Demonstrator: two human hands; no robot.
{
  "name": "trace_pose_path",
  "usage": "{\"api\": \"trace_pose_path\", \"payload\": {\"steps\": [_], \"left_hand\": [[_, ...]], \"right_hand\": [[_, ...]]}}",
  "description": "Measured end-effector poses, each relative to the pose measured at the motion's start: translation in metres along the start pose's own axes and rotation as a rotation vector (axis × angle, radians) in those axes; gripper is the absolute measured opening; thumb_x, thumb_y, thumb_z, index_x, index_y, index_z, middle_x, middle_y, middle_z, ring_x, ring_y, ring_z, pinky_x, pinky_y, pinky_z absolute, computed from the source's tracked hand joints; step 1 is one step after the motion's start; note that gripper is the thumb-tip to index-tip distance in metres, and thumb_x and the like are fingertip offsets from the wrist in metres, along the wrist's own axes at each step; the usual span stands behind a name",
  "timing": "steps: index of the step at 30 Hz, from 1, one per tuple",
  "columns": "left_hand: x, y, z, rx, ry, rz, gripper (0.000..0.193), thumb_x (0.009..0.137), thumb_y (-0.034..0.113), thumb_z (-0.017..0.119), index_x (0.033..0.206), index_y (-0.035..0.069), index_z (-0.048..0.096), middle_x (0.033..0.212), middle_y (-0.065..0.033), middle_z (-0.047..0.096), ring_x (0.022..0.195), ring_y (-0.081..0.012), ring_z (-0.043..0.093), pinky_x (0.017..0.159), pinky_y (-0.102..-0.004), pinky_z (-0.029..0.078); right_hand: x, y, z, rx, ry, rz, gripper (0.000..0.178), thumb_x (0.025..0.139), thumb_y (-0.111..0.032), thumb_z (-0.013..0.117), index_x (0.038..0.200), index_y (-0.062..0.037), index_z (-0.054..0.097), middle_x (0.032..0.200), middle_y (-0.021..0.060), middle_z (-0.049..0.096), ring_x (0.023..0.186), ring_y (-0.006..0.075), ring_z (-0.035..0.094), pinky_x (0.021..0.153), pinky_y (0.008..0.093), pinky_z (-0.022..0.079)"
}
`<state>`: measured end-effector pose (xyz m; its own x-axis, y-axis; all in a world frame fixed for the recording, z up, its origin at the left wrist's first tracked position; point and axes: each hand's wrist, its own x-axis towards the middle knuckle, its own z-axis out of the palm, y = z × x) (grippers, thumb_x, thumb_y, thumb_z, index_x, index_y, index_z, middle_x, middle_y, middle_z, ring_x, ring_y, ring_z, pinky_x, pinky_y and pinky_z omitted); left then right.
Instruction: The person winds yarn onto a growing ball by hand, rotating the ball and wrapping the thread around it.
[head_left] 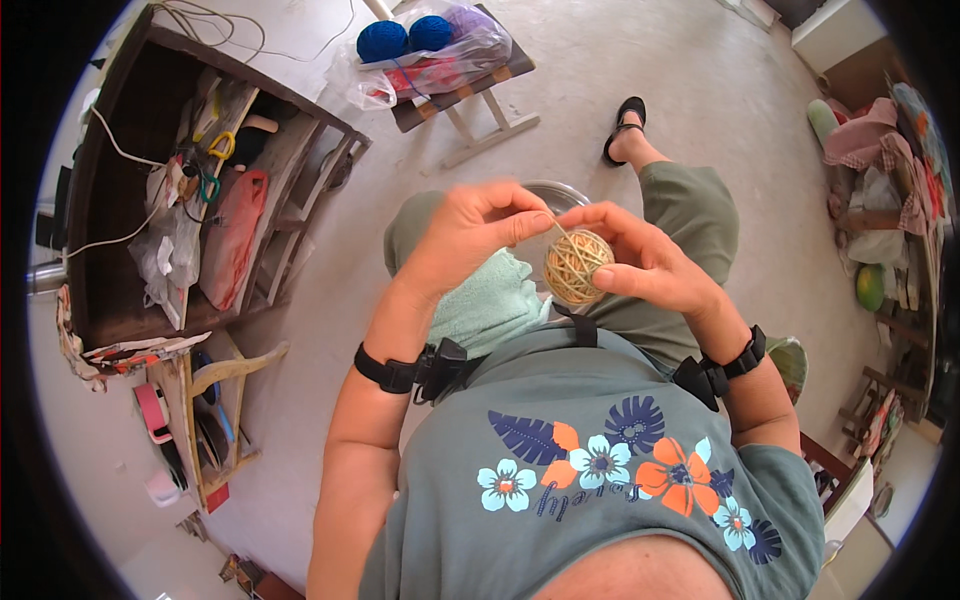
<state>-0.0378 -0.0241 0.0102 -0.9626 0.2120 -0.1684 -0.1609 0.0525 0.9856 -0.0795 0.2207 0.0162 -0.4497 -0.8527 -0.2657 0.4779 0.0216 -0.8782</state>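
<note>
In front of my lap, my right hand (650, 255) holds a ball of yarn (578, 268), with the thumb pressed on its near side and the fingers over its top. The ball is yellow-green and orange, with strands crossing all over it. My left hand (480, 235) pinches a thin pale strand of yarn (556, 226) between thumb and forefinger, just up and left of the ball; the strand runs down onto it. A mint-green towel (490, 300) lies across my lap beneath my left hand. Behind my hands shows part of a round metal bowl's rim (555, 188).
Ahead, a low stool (465, 92) carries blue yarn balls (383, 42) in a clear plastic bag. A dark wooden cabinet (110, 180) on the left holds scissors (222, 146) and a pink plastic bag (235, 238). Cloths (868, 135) are piled on the right.
</note>
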Motion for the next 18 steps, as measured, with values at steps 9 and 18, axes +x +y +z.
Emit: {"api": "trace_pose_path", "payload": {"steps": [9,18], "left_hand": [[-0.021,-0.002,0.023,-0.035,-0.170,-0.208,0.015,0.092,0.009,0.065,0.102,0.000,0.071,0.084,-0.0019,0.068,0.077,-0.0075,0.061,0.068,-0.0236,0.048],[-0.005,0.020,0.003,-0.062,-0.102,-0.018,0.005,0.089,0.005,0.069,0.091,0.001,0.067,0.087,0.0014,0.065,0.079,-0.0050,0.058,0.070,-0.0212,0.047]], "right_hand": [[0.010,0.002,0.000,-0.109,0.269,-0.316,0.056,0.085,-0.010,0.073,0.132,-0.0066,0.042,0.113,0.0034,0.058,0.110,0.0135,0.057,0.097,0.0301,0.045],[0.000,0.005,0.001,-0.060,0.051,-0.092,0.049,0.089,-0.018,0.070,0.133,-0.0060,0.053,0.112,0.0016,0.061,0.105,0.0094,0.056,0.088,0.0263,0.048]]}}
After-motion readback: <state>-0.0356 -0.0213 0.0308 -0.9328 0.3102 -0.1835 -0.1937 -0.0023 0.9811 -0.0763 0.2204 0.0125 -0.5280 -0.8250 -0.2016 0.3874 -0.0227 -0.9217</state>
